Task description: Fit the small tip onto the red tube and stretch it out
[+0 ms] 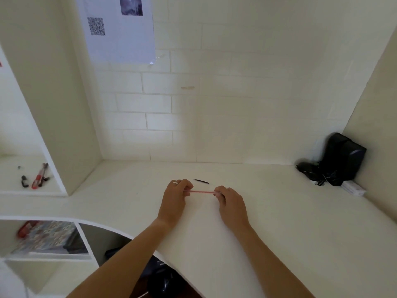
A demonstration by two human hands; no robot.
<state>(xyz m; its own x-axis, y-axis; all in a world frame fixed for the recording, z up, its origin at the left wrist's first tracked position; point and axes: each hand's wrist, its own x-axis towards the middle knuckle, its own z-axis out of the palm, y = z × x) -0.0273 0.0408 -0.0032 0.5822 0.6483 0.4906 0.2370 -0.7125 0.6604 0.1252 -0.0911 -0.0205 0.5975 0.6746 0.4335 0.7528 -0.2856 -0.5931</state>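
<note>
Both hands meet mid-desk in the head view: your left hand pinches one end of a thin pink pen barrel, your right hand pinches the other end, fingers curled round it. Barrel runs level btwn them, just above the white desk.

Handling, my guess: v. light, stiff plastic tube, smooth so it may slip or roll if you let go; prob. flexes or cracks if bent hard. Hold at the ends w/ fingertips, as you do now.

Around it: a thin black refill lies on the desk just beyond your hands, apart from both; easy to knock. Black speakers w/ cables sit in the far right corner, well apart. Red and black pens lie on the left shelf. Poster w/ QR code hangs on the wall. Nothing blocks the hands.
</note>
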